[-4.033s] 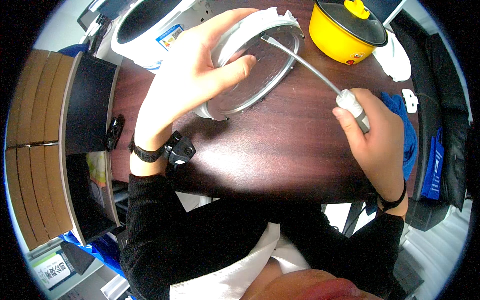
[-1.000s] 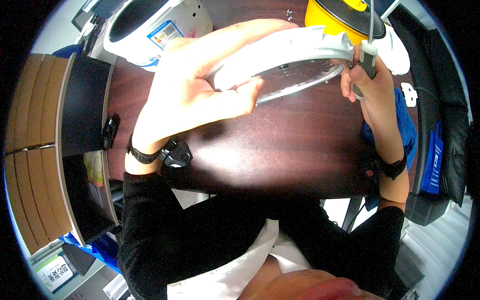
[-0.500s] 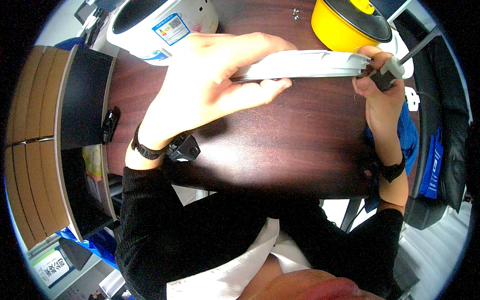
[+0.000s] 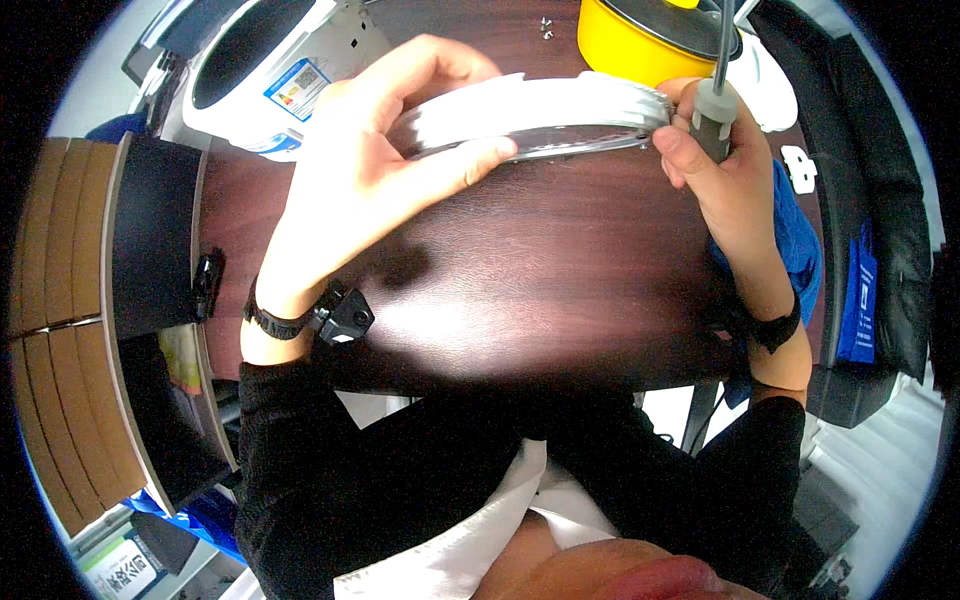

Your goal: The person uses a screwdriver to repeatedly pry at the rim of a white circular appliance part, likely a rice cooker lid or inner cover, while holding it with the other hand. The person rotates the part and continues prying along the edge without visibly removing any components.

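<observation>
since half a second ago the screwdriver (image 4: 712,105) is standing upright at the lid (image 4: 540,110) rim — right hand (image 4: 715,165) fisted around its handle. left hand (image 4: 385,150) is pinching the lid edge-on, thumb under, fingers over — steadying it above the table (image 4: 520,290).

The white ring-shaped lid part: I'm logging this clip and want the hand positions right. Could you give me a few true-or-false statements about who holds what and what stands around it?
1. The left hand grips the white ring edge-on above the table. True.
2. The right hand is empty. False: it is closed around the grey handle of a screwdriver, whose shaft points up.
3. A yellow pot stands behind the ring. True.
4. The white cooker body stands at the right of the table. False: it stands at the far left.
5. The left wrist wears a black band. True.
</observation>
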A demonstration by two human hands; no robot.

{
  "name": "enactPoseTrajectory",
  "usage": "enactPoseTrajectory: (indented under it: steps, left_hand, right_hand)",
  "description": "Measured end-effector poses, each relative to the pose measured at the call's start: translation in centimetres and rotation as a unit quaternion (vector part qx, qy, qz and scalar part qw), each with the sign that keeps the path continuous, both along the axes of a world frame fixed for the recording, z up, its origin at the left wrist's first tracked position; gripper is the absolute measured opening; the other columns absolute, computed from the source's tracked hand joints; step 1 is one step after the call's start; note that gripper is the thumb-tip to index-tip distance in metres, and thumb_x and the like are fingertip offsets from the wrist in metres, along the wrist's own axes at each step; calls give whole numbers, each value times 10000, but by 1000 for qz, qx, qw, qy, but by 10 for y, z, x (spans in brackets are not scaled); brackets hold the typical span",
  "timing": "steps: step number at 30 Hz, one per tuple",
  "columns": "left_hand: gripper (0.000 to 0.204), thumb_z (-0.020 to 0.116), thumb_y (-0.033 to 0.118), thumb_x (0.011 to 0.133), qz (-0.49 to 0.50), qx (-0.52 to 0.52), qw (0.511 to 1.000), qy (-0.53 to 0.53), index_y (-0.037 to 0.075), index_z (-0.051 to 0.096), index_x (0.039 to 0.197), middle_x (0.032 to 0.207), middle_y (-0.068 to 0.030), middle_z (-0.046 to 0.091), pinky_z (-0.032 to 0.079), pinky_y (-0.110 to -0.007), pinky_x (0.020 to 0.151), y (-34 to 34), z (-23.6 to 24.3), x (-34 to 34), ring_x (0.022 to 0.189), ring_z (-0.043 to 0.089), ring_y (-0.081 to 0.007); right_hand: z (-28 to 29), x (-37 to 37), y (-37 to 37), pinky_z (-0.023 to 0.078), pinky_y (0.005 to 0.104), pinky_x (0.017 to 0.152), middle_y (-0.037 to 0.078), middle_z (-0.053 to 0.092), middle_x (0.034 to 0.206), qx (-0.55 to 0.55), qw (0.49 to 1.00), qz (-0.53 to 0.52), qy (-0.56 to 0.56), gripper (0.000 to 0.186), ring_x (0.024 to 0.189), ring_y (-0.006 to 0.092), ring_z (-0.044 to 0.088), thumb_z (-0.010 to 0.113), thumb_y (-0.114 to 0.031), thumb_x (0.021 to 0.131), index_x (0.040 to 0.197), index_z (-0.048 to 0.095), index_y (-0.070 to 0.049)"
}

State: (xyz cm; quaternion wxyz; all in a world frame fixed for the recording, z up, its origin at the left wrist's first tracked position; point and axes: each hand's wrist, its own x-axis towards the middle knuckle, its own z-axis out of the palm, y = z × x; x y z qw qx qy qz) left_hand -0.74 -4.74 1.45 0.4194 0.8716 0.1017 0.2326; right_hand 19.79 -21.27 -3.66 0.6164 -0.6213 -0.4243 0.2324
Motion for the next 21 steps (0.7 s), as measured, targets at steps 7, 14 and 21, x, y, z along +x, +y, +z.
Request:
enactPoseTrajectory:
  steps: [7, 14, 21]
  left_hand:
    - [310, 759, 147, 731, -26, 61, 997, 45, 15, 613, 971, 896, -30, 627, 431, -243, 777, -2, 2, 2, 861, 563, -116]
    - [247, 721, 219, 803, 35, -33, 998, -39, 42, 640, 956, 824, -11, 640, 454, -226, 695, -1, -5, 2, 771, 576, -76]
    - [247, 714, 208, 809, 22, -186, 980, -70, 50, 636, 983, 867, 10, 631, 435, -213, 758, 13, -21, 13, 824, 562, -64]
  right_hand:
    - [12, -13, -9, 437, 262, 805, 4, 595, 893, 15, 986, 29, -165, 283, 851, 119, 565, 727, -167, 785, 1016, 587, -83]
    - [19, 0, -5, 413, 188, 492, 14, 593, 727, -6, 999, 13, -41, 252, 593, 58, 557, 673, -217, 844, 1019, 568, -68]
    - [11, 18, 5, 359, 177, 401, -33, 539, 621, -24, 999, -7, -48, 214, 467, 32, 480, 680, -223, 838, 878, 525, -81]
